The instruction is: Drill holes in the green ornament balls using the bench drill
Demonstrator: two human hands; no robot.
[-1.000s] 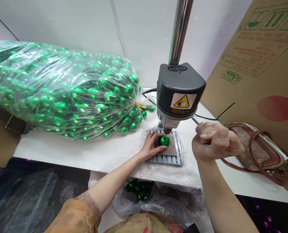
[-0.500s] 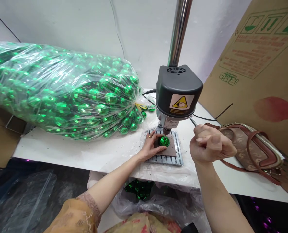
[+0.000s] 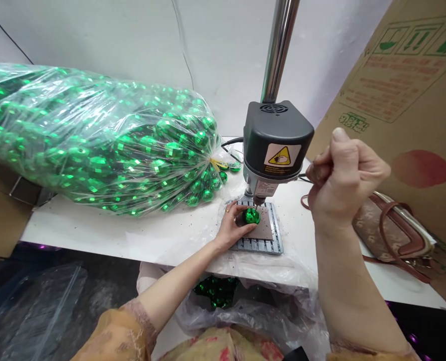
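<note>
A shiny green faceted ball [image 3: 252, 216] sits on the brown board [image 3: 265, 229] over the slotted metal base of a small drill press [image 3: 278, 140]. Thumb and fingers of my left hand [image 3: 233, 226] hold the ball from its left side. The drill bit [image 3: 257, 206] is at the top of the ball; whether it touches cannot be told. My right hand [image 3: 345, 175] is raised to the right of the drill head, its fingers curled closed. What it grips is hidden behind the fingers, near the machine's right side.
A large clear bag of green faceted balls [image 3: 106, 150] lies on the left of the white table [image 3: 140, 245]. A patterned handbag [image 3: 392, 230] and a tall cardboard box [image 3: 407, 130] stand at the right. Below the table edge, a plastic bag [image 3: 223, 293] holds green pieces.
My right hand has risen and moved slightly right. The drill chuck and bit sit a little higher, and the ball in my left hand has shifted slightly left.
</note>
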